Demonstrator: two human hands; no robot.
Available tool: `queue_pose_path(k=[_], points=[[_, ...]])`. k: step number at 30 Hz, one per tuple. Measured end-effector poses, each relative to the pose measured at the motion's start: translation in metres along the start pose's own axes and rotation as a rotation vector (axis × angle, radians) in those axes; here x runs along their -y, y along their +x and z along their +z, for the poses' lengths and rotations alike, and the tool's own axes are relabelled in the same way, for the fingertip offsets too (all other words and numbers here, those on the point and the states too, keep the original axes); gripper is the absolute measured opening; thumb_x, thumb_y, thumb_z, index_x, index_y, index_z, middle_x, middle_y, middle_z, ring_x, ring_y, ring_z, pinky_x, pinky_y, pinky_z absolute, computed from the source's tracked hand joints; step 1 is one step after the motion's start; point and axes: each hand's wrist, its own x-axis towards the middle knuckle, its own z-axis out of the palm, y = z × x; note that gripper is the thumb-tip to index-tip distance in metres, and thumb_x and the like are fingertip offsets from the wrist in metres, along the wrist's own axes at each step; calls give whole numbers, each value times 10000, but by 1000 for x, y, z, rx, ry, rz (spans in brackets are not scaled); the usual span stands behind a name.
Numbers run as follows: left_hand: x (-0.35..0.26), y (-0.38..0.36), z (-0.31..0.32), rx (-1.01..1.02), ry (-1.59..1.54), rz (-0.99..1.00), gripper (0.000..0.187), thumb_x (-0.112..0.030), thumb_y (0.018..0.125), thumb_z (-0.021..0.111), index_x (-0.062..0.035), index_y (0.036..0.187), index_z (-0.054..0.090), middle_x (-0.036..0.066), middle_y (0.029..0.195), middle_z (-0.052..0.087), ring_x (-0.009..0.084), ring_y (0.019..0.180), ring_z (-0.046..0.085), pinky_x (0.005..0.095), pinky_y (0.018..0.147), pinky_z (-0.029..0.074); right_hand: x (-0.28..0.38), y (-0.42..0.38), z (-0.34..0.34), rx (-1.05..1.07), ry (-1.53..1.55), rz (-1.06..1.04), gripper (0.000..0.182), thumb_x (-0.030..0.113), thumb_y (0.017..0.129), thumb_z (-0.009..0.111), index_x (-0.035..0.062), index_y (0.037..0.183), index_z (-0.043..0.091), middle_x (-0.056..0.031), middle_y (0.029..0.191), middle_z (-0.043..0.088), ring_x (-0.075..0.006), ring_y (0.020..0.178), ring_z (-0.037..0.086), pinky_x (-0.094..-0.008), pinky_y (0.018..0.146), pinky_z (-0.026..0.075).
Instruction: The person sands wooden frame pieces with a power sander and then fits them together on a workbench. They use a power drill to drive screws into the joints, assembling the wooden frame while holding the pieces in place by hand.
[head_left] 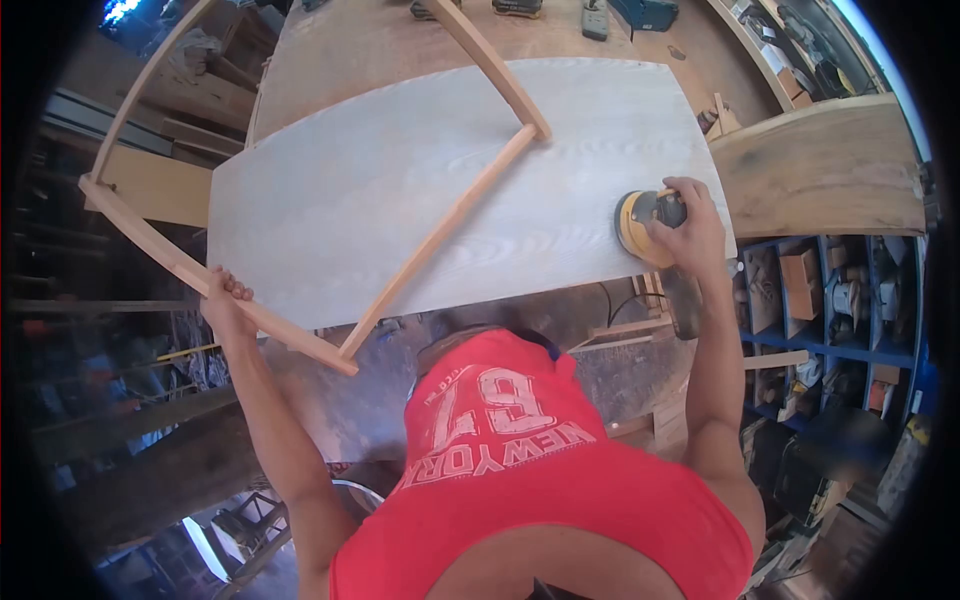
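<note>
My left hand point(228, 305) is closed around one rail of a light wooden frame point(440, 237). The frame is tilted up over the left part of a pale, wide wooden board point(330, 190), and one of its corners is close to my body. On the board's right part, my right hand point(697, 232) grips a yellow and black orbital sander point(637, 225) from above. A dark bag or hose part point(683, 305) hangs from the sander beside my forearm. The sander's underside is hidden.
The board rests on a workbench point(345, 45) with several tools at its far edge, including a grey device point(594, 20). A wooden slab point(820, 165) is at the right, above blue shelves point(830, 345) holding parts. A black cable point(635, 300) runs below the board.
</note>
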Motion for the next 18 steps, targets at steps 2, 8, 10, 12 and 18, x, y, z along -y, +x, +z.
queue_pose_path(k=[2,8,10,12,18], points=[[19,11,-13,-16,6,-92,90,-98,954,591,-29,1002,559,-19,729,431,78,563,413,260,504,378,6,6,8,34,-82,1,563,214,712,784,162,1258,652,-101,1296,610,-346,1134,626,-462,922,538],[80,51,-35,-7,-21,-329,177,-107,937,582,-96,787,488,-21,689,408,83,535,401,255,470,364,25,17,27,37,-222,91,605,258,710,765,180,1297,643,-117,1282,621,-362,1118,634,-466,921,539],[96,62,-37,-1,-12,-376,161,-99,925,578,-92,791,488,-19,687,409,84,532,402,253,464,364,29,17,31,43,-237,120,617,265,705,765,178,1303,641,-124,1275,622,-368,1109,637,-468,921,538],[105,73,-36,6,-3,-422,146,-91,913,573,-88,795,488,-18,685,410,85,529,402,252,458,364,31,18,32,56,-230,133,638,279,700,763,174,1315,631,-147,1278,615,-380,1095,641,-469,921,535],[118,114,-19,74,67,-463,134,-93,899,573,-74,798,486,-7,680,422,94,530,410,266,452,394,37,20,28,138,-275,166,727,271,699,747,136,1385,549,-218,1254,576,-408,1082,638,-475,923,533]])
